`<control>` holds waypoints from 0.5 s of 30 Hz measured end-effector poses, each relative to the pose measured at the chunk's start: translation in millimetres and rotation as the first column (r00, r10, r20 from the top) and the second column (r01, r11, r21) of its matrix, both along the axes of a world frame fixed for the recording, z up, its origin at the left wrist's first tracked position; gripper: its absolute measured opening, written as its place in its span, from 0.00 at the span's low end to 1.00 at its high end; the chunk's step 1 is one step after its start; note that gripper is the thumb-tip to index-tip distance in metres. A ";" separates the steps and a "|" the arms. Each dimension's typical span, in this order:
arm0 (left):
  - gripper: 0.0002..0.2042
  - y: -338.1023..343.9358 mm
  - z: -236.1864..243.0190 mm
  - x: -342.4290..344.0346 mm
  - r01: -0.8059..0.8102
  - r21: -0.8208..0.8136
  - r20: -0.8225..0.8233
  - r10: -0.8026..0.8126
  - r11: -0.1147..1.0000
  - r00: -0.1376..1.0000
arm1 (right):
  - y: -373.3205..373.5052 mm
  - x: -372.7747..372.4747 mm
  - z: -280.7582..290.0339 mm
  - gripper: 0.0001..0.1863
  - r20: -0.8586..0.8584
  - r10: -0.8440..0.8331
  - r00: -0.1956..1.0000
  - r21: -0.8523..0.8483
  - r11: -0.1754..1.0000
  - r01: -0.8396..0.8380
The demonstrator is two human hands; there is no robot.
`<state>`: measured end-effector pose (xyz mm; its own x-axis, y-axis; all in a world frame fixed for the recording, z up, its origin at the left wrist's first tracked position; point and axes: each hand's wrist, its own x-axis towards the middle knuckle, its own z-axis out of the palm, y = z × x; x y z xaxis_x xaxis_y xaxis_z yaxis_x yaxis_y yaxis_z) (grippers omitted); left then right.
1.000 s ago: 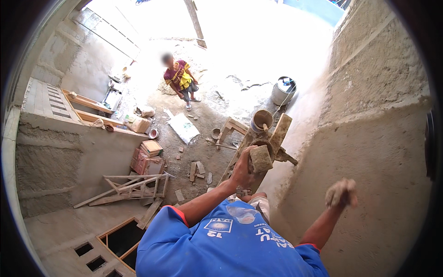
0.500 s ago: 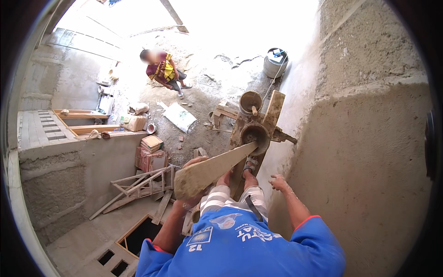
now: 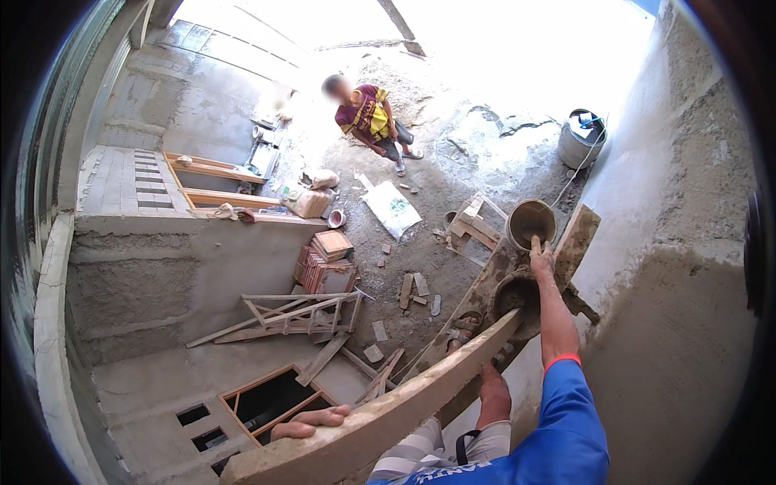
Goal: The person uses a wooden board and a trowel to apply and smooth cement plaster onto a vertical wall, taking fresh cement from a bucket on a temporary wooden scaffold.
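Observation:
A long, mortar-crusted wooden board [image 3: 388,412] slants across the foreground, its narrow far end at the near bucket [image 3: 517,293]. My left hand [image 3: 311,422] grips the board's edge near its close end, fingers curled over the side. Stretched forward, my right hand [image 3: 542,260] is at the rim of the far bucket [image 3: 530,218], its fingers closed around the wooden handle of a tool whose head is hidden inside. Both buckets stand on a dirty plank [image 3: 491,283], where my sandalled foot [image 3: 465,325] also rests.
Rough plastered wall [image 3: 679,347] rises close on my right. Far below, a person [image 3: 368,117] stands beside a white sack [image 3: 390,208]. Stacked tiles [image 3: 323,268], a wooden frame [image 3: 303,314] and scrap wood lie at lower left. A large drum [image 3: 582,139] stands by the wall.
My right hand has moved from beside my body to the tool handle in the far bucket. The board has swung lower and closer, and my view has shifted left.

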<state>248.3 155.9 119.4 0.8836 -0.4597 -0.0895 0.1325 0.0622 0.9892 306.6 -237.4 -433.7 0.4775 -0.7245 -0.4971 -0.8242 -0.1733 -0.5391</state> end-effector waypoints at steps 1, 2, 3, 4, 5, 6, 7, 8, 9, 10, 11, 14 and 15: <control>0.30 0.0 2.0 -4.8 -0.040 0.039 0.026 0.039 0.998 0.999 | 0.4 15.7 -13.1 0.36 -0.047 0.006 0.999 0.023 1.000 -0.005; 0.31 0.3 7.2 -7.6 -0.087 0.069 -0.009 0.088 0.994 0.996 | -0.8 27.6 -21.9 0.32 -0.073 0.060 0.996 0.019 0.998 -0.058; 0.32 3.0 9.7 -8.9 -0.115 0.091 -0.024 0.118 0.989 0.993 | -2.9 33.7 -28.8 0.30 -0.151 0.138 0.979 0.058 0.990 -0.131; 0.33 4.3 12.8 -10.5 -0.142 0.113 -0.034 0.147 0.983 0.989 | -2.2 39.4 -36.8 0.30 -0.220 0.220 0.950 0.105 0.974 -0.201; 0.33 5.6 15.8 -7.9 -0.129 0.141 -0.066 0.140 0.982 0.988 | -7.3 42.8 -44.9 0.30 -0.208 0.220 0.953 0.105 0.974 -0.202; 0.31 -2.8 16.7 -11.4 -0.172 0.167 -0.051 0.183 0.971 0.982 | -11.6 41.9 -51.4 0.28 -0.219 0.120 0.968 0.123 0.988 -0.095; 0.30 -11.4 19.6 -14.8 -0.225 0.203 -0.040 0.237 0.953 0.971 | -6.4 44.7 -53.4 0.26 -0.233 0.030 0.972 0.147 0.989 0.005; 0.30 -10.4 16.9 -14.7 -0.234 0.204 -0.029 0.245 0.951 0.969 | -3.1 47.4 -54.1 0.26 -0.222 0.038 0.974 0.150 0.989 -0.005; 0.28 -7.3 13.0 -15.2 -0.232 0.164 -0.059 0.244 0.959 0.968 | -3.6 47.8 -53.1 0.26 -0.201 0.071 0.977 0.117 0.992 -0.048; 0.26 -5.9 13.1 -14.7 -0.235 0.133 -0.071 0.245 0.963 0.967 | -8.5 41.4 -50.8 0.25 -0.189 0.093 0.977 0.078 0.994 -0.080; 0.24 -5.8 8.5 -15.5 -0.237 0.104 -0.067 0.244 0.966 0.967 | -14.3 37.0 -48.0 0.25 -0.035 0.009 0.999 0.004 1.000 -0.009; 0.22 -1.6 -2.8 -11.4 -0.214 0.017 -0.044 0.214 0.977 0.976 | -39.7 21.0 -16.0 0.25 0.023 -0.140 0.990 0.256 0.958 0.130; 0.22 -0.1 -3.0 -7.4 -0.187 0.004 -0.044 0.187 0.982 0.981 | -36.9 9.7 2.9 0.24 -0.034 -0.079 0.996 0.418 0.904 0.086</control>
<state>240.9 155.7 116.4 0.9491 -0.2870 -0.1296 0.1615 0.0905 0.9827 316.3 -274.3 -430.8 0.4145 -0.4842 -0.7705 -0.8348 0.1349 -0.5338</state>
